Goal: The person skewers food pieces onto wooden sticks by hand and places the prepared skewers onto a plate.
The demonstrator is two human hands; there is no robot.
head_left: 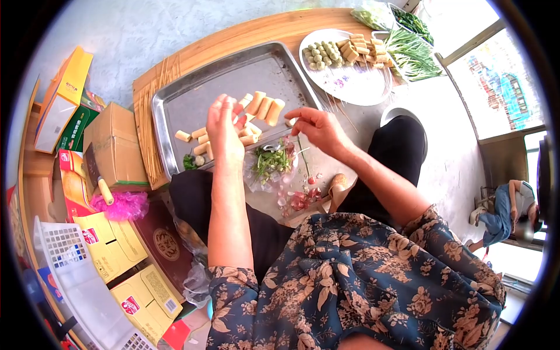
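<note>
Above the near edge of a shallow grey metal tray (227, 70), the left hand (225, 131) has its fingers curled beside a row of short, pale orange cylindrical rolls (265, 108); whether it grips them or a stick cannot be told. Toward the tray's near right corner, the right hand (318, 129) has bent fingers, the thumb and forefinger near each other; whether they pinch anything thin is unclear. The row lies between the two hands, apart from the right one.

Loose pale orange rolls (182, 136) lie along the tray's near side, with a dark green leafy sprig (189, 162) at its near left corner. The tray rests on a light brown wooden bench (245, 28). Thin tan wooden sticks (144, 131) lie along the bench's left end; toward its right end stands a white oval plate (373, 98) bearing green balls (321, 55) and brown blocky pieces (359, 49).

Beyond the plate are long green stalks (411, 55). Below the hands, a clear plastic bag (254, 178) holds green trimmings (273, 160).
</note>
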